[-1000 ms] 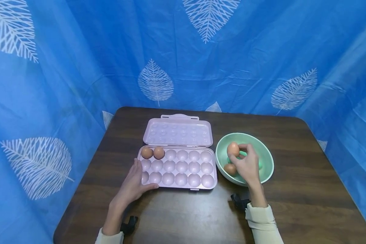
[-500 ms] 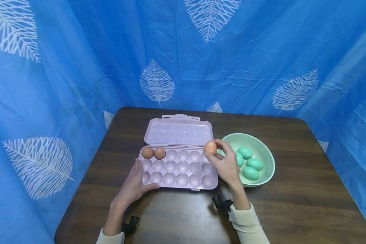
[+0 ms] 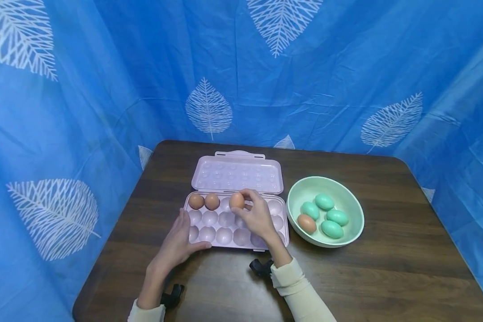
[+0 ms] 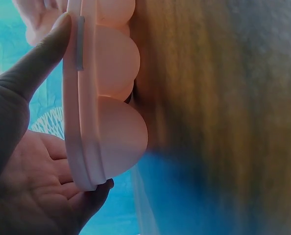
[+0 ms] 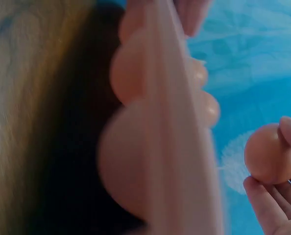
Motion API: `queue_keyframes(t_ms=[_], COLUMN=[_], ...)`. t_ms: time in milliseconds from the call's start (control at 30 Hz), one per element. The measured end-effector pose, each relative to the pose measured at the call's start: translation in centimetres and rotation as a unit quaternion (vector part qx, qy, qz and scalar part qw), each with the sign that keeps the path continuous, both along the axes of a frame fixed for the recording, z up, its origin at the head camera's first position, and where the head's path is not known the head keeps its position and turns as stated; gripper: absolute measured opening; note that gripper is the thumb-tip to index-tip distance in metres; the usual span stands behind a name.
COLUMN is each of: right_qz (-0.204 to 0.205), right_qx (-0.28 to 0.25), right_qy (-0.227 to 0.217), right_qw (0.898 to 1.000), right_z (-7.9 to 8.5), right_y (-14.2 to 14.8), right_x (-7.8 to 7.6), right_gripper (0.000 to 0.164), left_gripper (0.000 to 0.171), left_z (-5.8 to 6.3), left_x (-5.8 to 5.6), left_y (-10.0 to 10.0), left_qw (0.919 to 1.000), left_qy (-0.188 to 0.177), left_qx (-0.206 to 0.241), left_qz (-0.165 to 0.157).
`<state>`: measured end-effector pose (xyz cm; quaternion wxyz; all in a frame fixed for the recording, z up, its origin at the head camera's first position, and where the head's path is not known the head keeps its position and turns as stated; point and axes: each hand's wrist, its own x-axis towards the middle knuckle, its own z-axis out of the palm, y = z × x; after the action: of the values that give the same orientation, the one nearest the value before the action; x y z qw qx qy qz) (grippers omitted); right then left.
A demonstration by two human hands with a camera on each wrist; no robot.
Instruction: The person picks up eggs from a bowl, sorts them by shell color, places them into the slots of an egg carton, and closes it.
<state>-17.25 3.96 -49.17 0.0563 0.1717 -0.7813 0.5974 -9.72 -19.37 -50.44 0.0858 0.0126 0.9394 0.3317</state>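
Observation:
A lilac egg tray (image 3: 224,235) lies on the table with its lid (image 3: 237,173) folded back behind it. Two brown eggs (image 3: 212,201) fill the leftmost cups of its back row. Above that row, right of the two eggs, my right hand (image 3: 258,220) pinches a third brown egg (image 3: 236,200) between thumb and fingers; the right wrist view shows this egg (image 5: 268,154) held clear of the rim. At the tray's front left corner rests my left hand (image 3: 175,241), fingers straight along the left side. Its thumb (image 4: 47,49) lies against the front edge.
Right of the tray stands a pale green bowl (image 3: 356,214). It holds several green eggs (image 3: 332,229) and one brown egg (image 3: 307,223). The wooden table (image 3: 386,250) meets a blue curtain (image 3: 326,89) with white leaf prints at its back.
My right hand has carried the brown egg leftward, out of the bowl and over the tray's back row. The left hand has stayed at the tray corner.

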Motion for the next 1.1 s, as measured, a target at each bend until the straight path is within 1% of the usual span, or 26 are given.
queue_keyframes(t_ms=[133, 300, 433, 600, 733, 933, 1100], right_qz=[-0.002, -0.031, -0.043, -0.059, -0.068, -0.067, -0.073], right_qx=[0.018, 0.063, 0.122, 0.168, 0.179, 0.195, 0.2], right_qy=[0.007, 0.019, 0.041, 0.089, 0.121, 0.138, 0.155], right_qw=[1.0, 0.997, 0.991, 0.98, 0.974, 0.969, 0.965], right_z=[-0.9, -1.5, -2.1, -3.2, -3.7, -3.9, -4.0], right_y=[-1.5, -3.0, -3.9, -4.5, -4.6, -4.7, -4.7], right_x=[-0.6, -1.1, -1.3, -1.4, -1.5, -1.6, -1.5], right_gripper=[0.044, 0.043, 0.044, 0.043, 0.042, 0.038, 0.034], left_gripper=[0.128, 0.126, 0.125, 0.125, 0.126, 0.125, 0.126], left_z=[0.0, 0.0, -0.1, -0.2, -0.2, -0.1, -0.2], left_x=[-0.1, -0.1, 0.0, 0.1, 0.1, 0.0, 0.0], left_y=[-0.1, -0.2, -0.2, -0.2, -0.2, -0.1, 0.0], left_qw=[1.0, 0.9998, 0.9996, 0.9994, 0.9996, 0.9999, 0.9999], left_qy=[0.008, 0.016, 0.027, 0.033, 0.029, 0.015, 0.015], left_qx=[-0.001, -0.001, -0.001, 0.002, 0.0, 0.0, 0.001], left_qz=[-0.005, -0.008, -0.008, -0.008, -0.007, -0.005, -0.006])
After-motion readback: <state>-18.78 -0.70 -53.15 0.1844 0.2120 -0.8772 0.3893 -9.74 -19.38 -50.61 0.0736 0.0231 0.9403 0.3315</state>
